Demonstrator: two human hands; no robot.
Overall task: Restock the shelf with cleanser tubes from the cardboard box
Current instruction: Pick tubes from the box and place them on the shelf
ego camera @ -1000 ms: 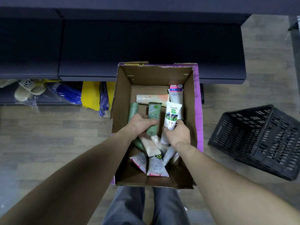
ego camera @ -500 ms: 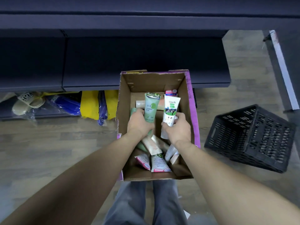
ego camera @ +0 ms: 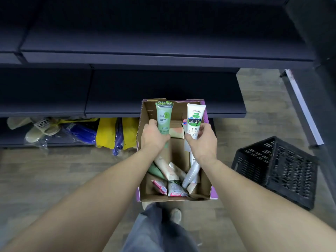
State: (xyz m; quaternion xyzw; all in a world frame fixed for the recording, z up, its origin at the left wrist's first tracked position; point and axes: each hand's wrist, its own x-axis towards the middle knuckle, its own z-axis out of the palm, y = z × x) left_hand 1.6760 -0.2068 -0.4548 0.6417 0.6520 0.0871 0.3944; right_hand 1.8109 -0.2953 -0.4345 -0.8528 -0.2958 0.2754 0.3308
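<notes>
Left hand (ego camera: 153, 136) grips green tube (ego camera: 163, 117)

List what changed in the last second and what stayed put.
Both hands rose out of the cardboard box toward the shelf. The left hand lifted the green tube it gripped; the right hand lifted the white tube it held. Both tubes now stand above the box's far rim. The remaining tubes, the box and the black crate stayed put.
</notes>
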